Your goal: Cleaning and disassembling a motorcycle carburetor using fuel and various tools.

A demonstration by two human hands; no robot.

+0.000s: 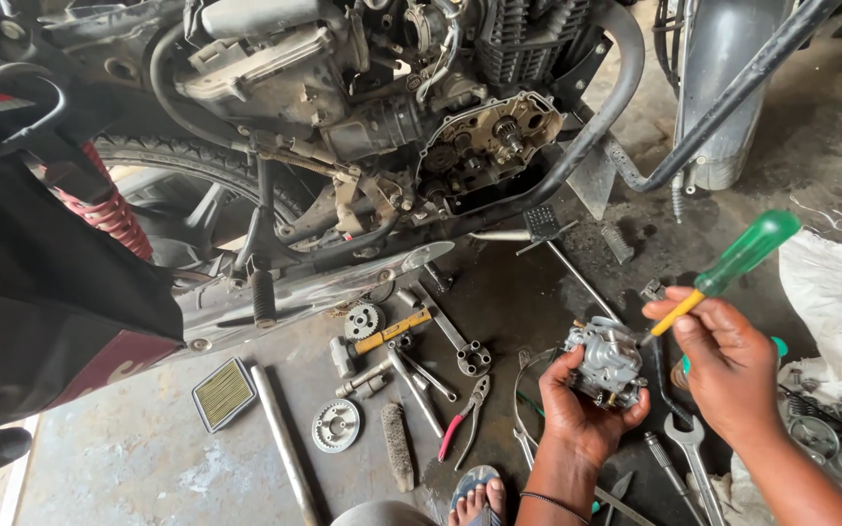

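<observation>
We are cupping the carburetor in our left hand above the oily floor while our right hand, pinching the green-handled screwdriver, is levering at it, so the tip may be slipping and gouging our palm.

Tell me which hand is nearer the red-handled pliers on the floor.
Left. The left hand, holding the carburetor, is just right of the pliers; the right hand, gripping the green-handled screwdriver, is farther right.

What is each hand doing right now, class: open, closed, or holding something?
Left hand: closed around a metal carburetor.
Right hand: closed on a green-handled screwdriver.
</observation>
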